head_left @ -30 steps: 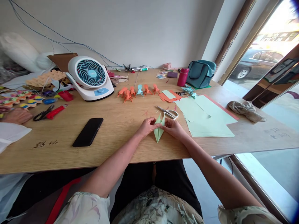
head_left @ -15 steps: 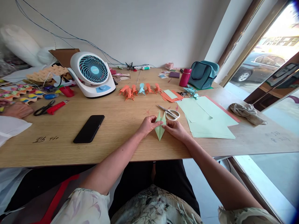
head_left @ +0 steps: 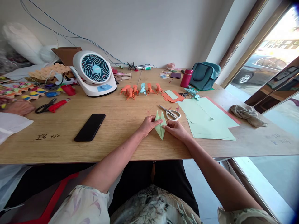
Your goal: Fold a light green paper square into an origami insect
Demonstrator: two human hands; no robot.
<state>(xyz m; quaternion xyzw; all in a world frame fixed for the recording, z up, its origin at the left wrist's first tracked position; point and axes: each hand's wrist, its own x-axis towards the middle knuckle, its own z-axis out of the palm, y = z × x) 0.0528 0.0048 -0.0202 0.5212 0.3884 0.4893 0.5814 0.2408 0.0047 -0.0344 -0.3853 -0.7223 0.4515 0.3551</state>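
Between my hands is a folded piece of light green paper, a narrow diamond shape with two points upward and one toward me. My left hand pinches it from the left, thumb lying across its face. From the right, my right hand grips its edge between thumb and fingers. White-handled scissors lie just beyond my right hand. Sheets of light green paper are spread to the right. Farther back stand several orange folded paper figures and a light blue one.
A black phone lies to the left, with a white fan behind it. Another person's hand rests at the far left near a red-handled tool. A pink bottle, a teal bag and a cloth are on the right.
The folded paper has tilted slightly, its lower point swinging a little to the right. Both hands keep their grip. The whole view has shifted slightly.
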